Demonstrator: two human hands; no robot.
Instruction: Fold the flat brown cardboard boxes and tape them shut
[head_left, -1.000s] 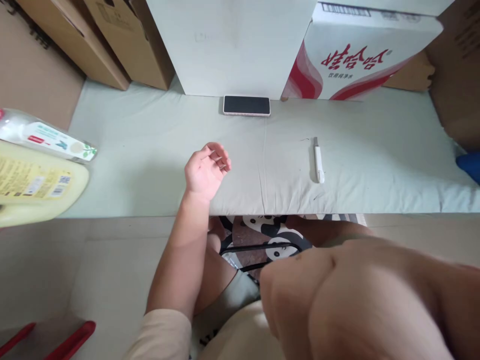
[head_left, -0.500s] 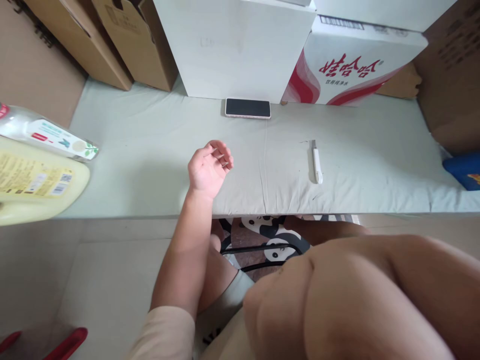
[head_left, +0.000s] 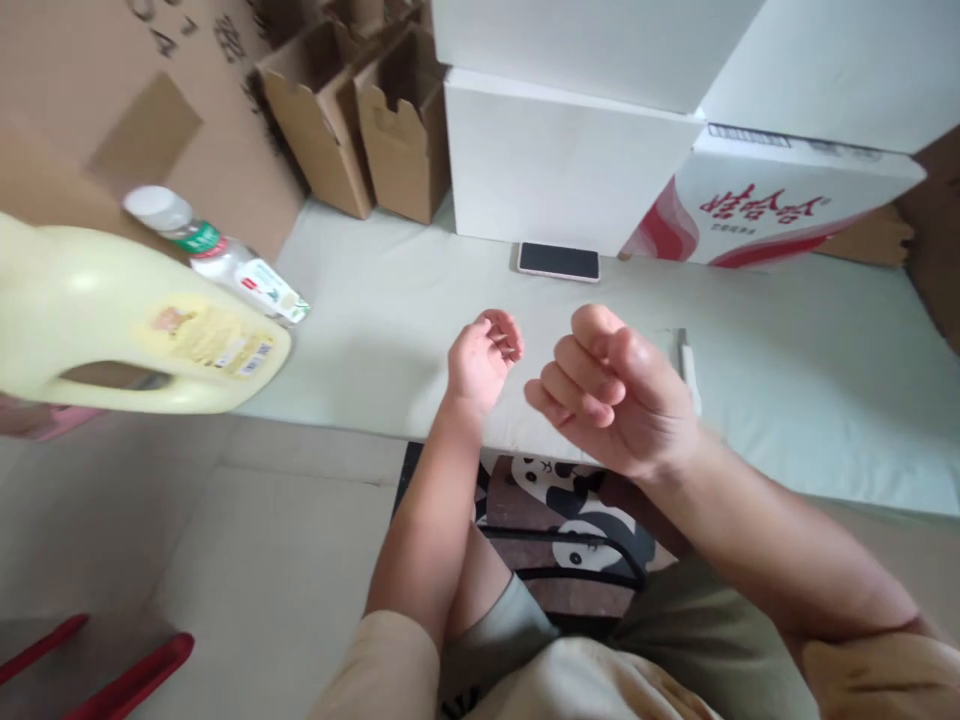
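Note:
My left hand (head_left: 484, 362) lies palm up by the front edge of the cloth-covered surface, its fingers loosely curled but apart, with nothing in it. To its right, my right hand (head_left: 619, 395) is raised above the surface. Its fingers are curled in and the thumb is bent against the index finger; no object shows in it. Partly behind the right hand lies a white utility knife (head_left: 688, 375) with a grey tip. Farther back, a phone (head_left: 559, 262) with a dark screen and pale edge lies flat, touching neither hand.
White cartons (head_left: 555, 160) and a red-and-white carton (head_left: 757, 205) line the back, beside open brown cardboard boxes (head_left: 401, 150). On the left are a pale yellow jug (head_left: 150, 300) and a clear bottle (head_left: 225, 265). Below the edge is a panda-patterned mat (head_left: 592, 545).
My right arm has swung out from close to the camera, bringing the right hand over the surface, fingers curled. The view has shifted left; my left hand keeps its pose.

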